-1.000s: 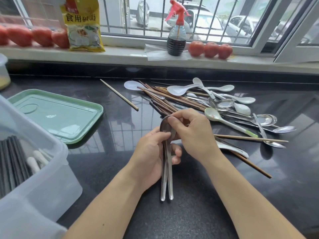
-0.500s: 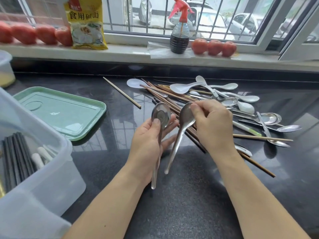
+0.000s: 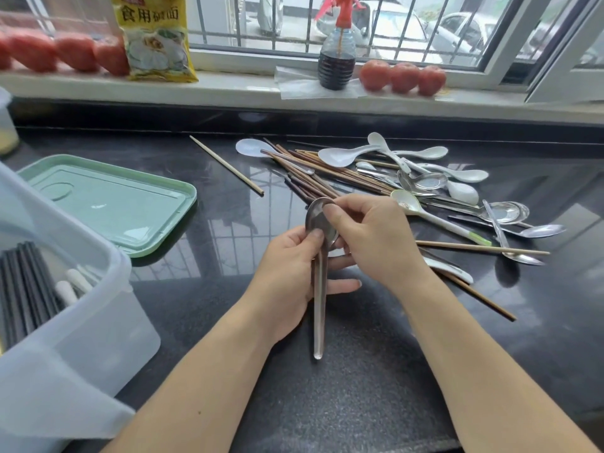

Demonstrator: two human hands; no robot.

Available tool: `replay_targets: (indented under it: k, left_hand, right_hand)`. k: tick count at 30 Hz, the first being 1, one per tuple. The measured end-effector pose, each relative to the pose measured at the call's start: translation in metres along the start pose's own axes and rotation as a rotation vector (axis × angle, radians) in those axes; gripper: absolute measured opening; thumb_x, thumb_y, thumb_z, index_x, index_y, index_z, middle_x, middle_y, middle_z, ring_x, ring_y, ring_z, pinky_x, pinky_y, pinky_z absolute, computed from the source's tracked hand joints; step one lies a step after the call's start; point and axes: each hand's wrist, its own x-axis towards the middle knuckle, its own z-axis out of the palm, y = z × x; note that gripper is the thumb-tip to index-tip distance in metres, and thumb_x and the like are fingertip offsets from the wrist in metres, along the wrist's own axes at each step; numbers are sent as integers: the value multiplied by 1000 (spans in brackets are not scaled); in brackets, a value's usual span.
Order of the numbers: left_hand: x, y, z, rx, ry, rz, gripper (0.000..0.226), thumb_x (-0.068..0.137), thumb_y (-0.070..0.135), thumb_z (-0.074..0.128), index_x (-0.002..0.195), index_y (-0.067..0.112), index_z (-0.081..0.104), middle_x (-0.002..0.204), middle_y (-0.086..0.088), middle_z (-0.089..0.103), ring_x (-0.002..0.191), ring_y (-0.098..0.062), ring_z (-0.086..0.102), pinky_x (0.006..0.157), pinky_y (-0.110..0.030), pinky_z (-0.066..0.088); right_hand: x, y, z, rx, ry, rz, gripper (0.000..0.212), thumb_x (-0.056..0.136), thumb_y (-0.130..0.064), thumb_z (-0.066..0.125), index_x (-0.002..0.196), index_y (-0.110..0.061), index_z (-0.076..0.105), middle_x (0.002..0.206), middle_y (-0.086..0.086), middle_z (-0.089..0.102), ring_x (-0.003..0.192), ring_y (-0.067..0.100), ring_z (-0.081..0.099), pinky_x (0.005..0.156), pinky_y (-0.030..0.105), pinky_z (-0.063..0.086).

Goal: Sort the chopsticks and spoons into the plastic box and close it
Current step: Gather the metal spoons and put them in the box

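My left hand (image 3: pixel 291 273) grips stacked metal spoons (image 3: pixel 319 308) upright over the black counter, thumb on the bowl, handles pointing toward me. My right hand (image 3: pixel 376 243) pinches the top rim of the spoon bowl. Behind my hands lies a heap of brown chopsticks (image 3: pixel 327 176), white spoons (image 3: pixel 343 155) and metal spoons (image 3: pixel 510 212). The translucent plastic box (image 3: pixel 98 322) stands at the left, holding dark chopsticks (image 3: pixel 26 289) and white spoon handles (image 3: pixel 73 284). Its green lid (image 3: pixel 137 204) lies flat behind the box.
A single light chopstick (image 3: pixel 227 165) lies apart between lid and heap. The windowsill carries tomatoes (image 3: pixel 403 76), a spray bottle (image 3: pixel 338 50) and a yellow bag (image 3: pixel 157 37). A container (image 3: pixel 5 125) stands at the far left edge.
Half a second ago each hand held one metal spoon apart; now the spoons are stacked together in my left hand, my right hand on the bowl.
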Motion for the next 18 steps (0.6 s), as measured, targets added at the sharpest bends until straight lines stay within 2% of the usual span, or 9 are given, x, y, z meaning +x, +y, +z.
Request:
replay_targets:
  k: [2,6,10,13,15,18]
  left_hand:
    - [-1,1,0,4,-15,-11,30,111,17,37,127,6,61,115,-14,75,98,-33,76,62,-40,63]
    - [0,-1,0,19,-21,8,32,112,16,36,128,3,59,115,-15,75,95,-33,76,58,-35,62]
    - [1,-3,-1,49,-22,57,32,112,18,34,126,5,60,109,-16,76,93,-34,76,58,-34,62]
    - [2,-2,1,32,67,114,32,112,20,36,121,3,61,106,-21,75,82,-35,76,54,-34,62]
    - [4,-1,2,2,155,165,29,111,20,39,114,2,61,97,-19,75,65,-27,73,48,-31,58]
    - [6,0,2,-3,227,223,26,111,19,40,109,4,61,88,-14,73,53,-20,66,43,-28,55]
  right_hand:
    - [1,2,0,-33,31,-24,14,97,-20,65,89,-18,76,68,-3,70,60,11,67,58,29,56]
    - [1,4,2,-10,28,2,15,97,-22,65,90,-17,77,74,2,73,67,19,72,64,46,60]
    - [3,9,6,51,27,-4,21,99,-32,60,91,-20,76,80,-2,71,77,21,72,70,50,60]
    - [4,5,4,36,103,-11,29,102,-36,56,91,-17,76,85,-4,70,85,12,67,78,37,56]
    - [6,6,1,9,155,2,28,102,-31,57,91,-14,76,83,-5,70,81,8,63,74,29,52]
    - [8,10,-1,-53,196,11,23,100,-26,59,87,-16,76,74,-4,67,73,10,60,66,28,48]
